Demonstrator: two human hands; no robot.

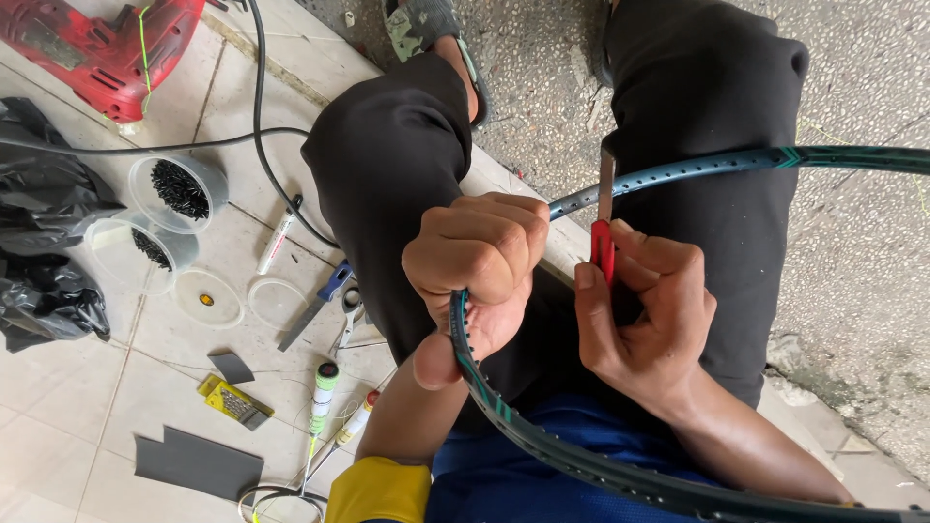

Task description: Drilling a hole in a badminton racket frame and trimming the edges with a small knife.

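Here, the left hand (480, 266) is closed into a fist around the dark teal racket frame (678, 172), knuckles up, thumb pointing down along the inner side of the rim. The forearm rises from the lower edge of the view, with a yellow sleeve cuff (380, 490) at the elbow end. The frame curves from under this fist down across the lap and out to the right edge.

The right hand (639, 315) sits just beside the left, fingers curled tight on the red handle of a small tool (604, 225). The thumb lies along the handle. The tool's grey metal blade stands upright and meets the perforated rim of the frame.

Both hands work above the person's black trousers (397, 165). On the tiled floor to the left lie two clear tubs (179, 194) of dark small parts, a red power drill (102, 48) and a utility knife (315, 305).
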